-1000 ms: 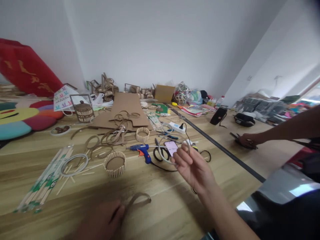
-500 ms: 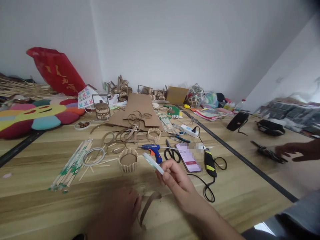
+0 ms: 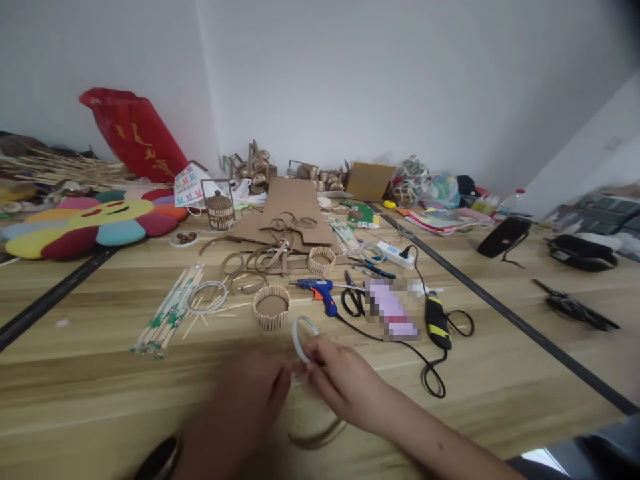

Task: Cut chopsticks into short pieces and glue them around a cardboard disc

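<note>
My right hand (image 3: 345,383) pinches a narrow roll of white tape (image 3: 299,343), tilted so that its ring shape shows. Close against its fingertips is my left hand (image 3: 250,393), smeared by motion; whether its fingers hold the tape's end I cannot tell. Below the hands a curved brown strip (image 3: 317,440) lies on the table, partly behind my right hand. Just beyond the roll stands a round ring of short wooden sticks (image 3: 271,308) with a brown base. A blue glue gun (image 3: 317,291) rests to the right of it.
A second stick ring (image 3: 321,261), black scissors (image 3: 353,297), a phone (image 3: 393,310) and a black-yellow corded tool (image 3: 437,323) lie beyond my hands. Packed sticks (image 3: 167,313) and another tape roll (image 3: 207,297) are left. Cardboard (image 3: 293,207) and a small lidded basket (image 3: 220,210) stand farther back.
The tape roll has turned from edge-on to showing its ring. My left hand has come up to the right hand's fingertips. Another person's hand at the far right has left the view.
</note>
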`<move>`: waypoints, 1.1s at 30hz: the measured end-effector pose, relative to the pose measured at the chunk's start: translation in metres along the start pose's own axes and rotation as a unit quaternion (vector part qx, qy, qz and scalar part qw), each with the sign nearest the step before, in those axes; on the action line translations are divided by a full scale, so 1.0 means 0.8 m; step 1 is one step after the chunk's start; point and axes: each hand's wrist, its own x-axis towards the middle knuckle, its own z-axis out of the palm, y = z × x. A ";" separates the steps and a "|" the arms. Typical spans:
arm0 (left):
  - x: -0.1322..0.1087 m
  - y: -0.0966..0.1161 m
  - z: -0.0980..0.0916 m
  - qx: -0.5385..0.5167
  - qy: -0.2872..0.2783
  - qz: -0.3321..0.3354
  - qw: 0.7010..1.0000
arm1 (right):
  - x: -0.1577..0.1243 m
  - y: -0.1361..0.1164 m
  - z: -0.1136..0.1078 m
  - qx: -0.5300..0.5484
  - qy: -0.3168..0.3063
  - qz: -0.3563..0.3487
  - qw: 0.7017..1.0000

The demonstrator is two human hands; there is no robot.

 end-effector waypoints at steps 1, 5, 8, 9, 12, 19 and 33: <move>0.003 -0.005 -0.005 0.021 -0.025 -0.031 0.999 | -0.007 0.008 0.005 -0.042 -0.008 0.007 0.999; 0.013 -0.031 -0.010 0.059 -0.091 -0.068 0.992 | -0.034 0.042 0.021 -0.187 -0.021 0.016 0.982; 0.014 -0.041 -0.003 0.096 -0.087 -0.059 0.990 | -0.048 0.058 0.024 -0.264 -0.016 -0.007 0.964; 0.012 -0.042 -0.001 0.116 -0.077 -0.055 0.989 | -0.052 0.061 0.023 -0.285 -0.009 -0.014 0.958; 0.006 -0.040 0.009 0.195 -0.003 -0.040 0.980 | -0.060 0.071 0.017 -0.316 0.009 -0.030 0.948; -0.007 -0.025 0.024 0.159 -0.078 0.110 0.978 | -0.045 0.066 0.010 -0.325 -0.087 0.052 0.940; 0.023 -0.043 0.020 -0.287 -0.019 -0.060 0.956 | 0.015 0.013 0.076 -0.321 -0.026 -0.100 0.941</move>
